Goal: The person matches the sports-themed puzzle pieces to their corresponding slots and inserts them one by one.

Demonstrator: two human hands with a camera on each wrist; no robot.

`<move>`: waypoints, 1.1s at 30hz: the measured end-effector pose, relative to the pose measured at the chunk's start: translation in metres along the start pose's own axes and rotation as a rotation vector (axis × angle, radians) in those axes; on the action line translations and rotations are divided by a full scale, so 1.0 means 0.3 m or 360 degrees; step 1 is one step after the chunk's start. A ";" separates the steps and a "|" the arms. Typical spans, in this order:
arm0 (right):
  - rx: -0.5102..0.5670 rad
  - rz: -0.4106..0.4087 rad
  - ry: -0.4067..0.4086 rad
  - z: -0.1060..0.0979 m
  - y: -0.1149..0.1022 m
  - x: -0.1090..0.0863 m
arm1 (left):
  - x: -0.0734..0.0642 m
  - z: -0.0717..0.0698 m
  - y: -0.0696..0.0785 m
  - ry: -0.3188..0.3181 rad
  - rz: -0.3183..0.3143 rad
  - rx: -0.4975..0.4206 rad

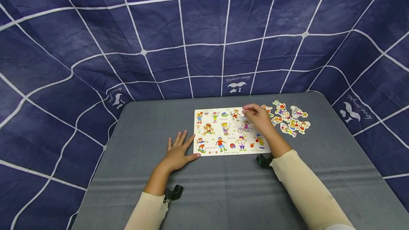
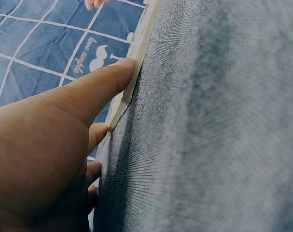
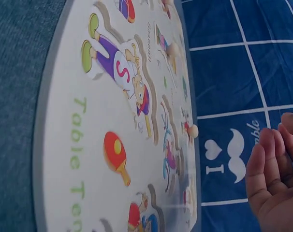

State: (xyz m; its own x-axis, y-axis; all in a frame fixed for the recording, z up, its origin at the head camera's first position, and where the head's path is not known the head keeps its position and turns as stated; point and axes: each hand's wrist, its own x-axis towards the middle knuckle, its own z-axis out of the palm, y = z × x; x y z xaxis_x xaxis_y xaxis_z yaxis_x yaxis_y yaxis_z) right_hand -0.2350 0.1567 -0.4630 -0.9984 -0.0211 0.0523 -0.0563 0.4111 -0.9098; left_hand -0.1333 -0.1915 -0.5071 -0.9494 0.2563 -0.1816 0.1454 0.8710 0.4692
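A pale wooden puzzle board (image 1: pixel 246 153) with printed sports figures lies on the grey table; words such as "Table Ten" and "Baseball" are readable in the right wrist view. My left hand (image 1: pixel 177 156) spreads its fingers at the board's lower left corner, its thumb (image 2: pixel 105 79) touching the edge. Over the upper right part of the board hovers my right hand (image 1: pixel 258 118). Its fingers (image 3: pixel 262 169) are loosely bent, and nothing shows between them. Round wooden knobs (image 3: pixel 193 131) stick up from the board.
Right of the board lies a loose cluster of cut-out figure pieces (image 1: pixel 285 115), some overlapping. A dark blue cloth (image 1: pixel 204 59) with white lines hangs behind and beside the grey table (image 1: pixel 223 194). Each wrist wears a black camera mount (image 1: pixel 174 192).
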 end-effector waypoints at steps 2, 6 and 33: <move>-0.0016 -0.0005 0.0018 -0.007 0.008 -0.005 | -0.001 -0.003 0.002 -0.0003 -0.0002 0.0005; -0.0022 -0.0004 0.0080 -0.027 0.020 -0.024 | 0.000 -0.002 0.002 -0.0005 -0.0005 0.0015; 0.0172 0.0016 0.0323 -0.221 0.118 -0.121 | 0.005 0.007 -0.004 -0.0015 -0.0020 0.0011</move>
State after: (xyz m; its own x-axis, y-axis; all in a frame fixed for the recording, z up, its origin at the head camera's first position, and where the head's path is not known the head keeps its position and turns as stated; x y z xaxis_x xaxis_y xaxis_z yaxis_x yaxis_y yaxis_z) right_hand -0.2006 0.2323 -0.4698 -0.9786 0.1709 0.1150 -0.0575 0.3099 -0.9490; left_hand -0.1344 -0.1914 -0.5098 -0.9486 0.2492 -0.1952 0.1356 0.8771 0.4607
